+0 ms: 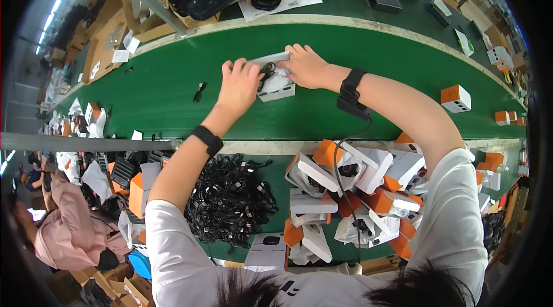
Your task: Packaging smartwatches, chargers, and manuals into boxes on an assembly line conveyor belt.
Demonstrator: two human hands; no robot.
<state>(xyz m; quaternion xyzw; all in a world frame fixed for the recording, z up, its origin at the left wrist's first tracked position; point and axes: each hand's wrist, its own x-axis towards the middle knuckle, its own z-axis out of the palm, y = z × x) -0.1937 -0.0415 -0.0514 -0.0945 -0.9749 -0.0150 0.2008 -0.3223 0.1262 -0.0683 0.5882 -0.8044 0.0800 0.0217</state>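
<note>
A small open white box (277, 95) stands on the green belt in front of me, its flap (271, 58) raised at the back. Inside lie a coiled black cable (267, 72) and a white plastic bag (279, 81). My left hand (239, 84) is closed around the box's left side, its fingers right beside the cable. With bent fingers my right hand (308, 66) grips the right side near the flap; its thumb is at the bag. Both wrists wear black bands. A small black coiled cable (199, 92) lies on the belt to the left.
Nearer to me are a heap of black cables (233, 200) and several open orange-and-white boxes (368, 203). Closed boxes (455, 98) sit on the belt at the right. Beyond the belt, a carton (216, 13) holds black parts. A person in pink (72, 226) is at the left.
</note>
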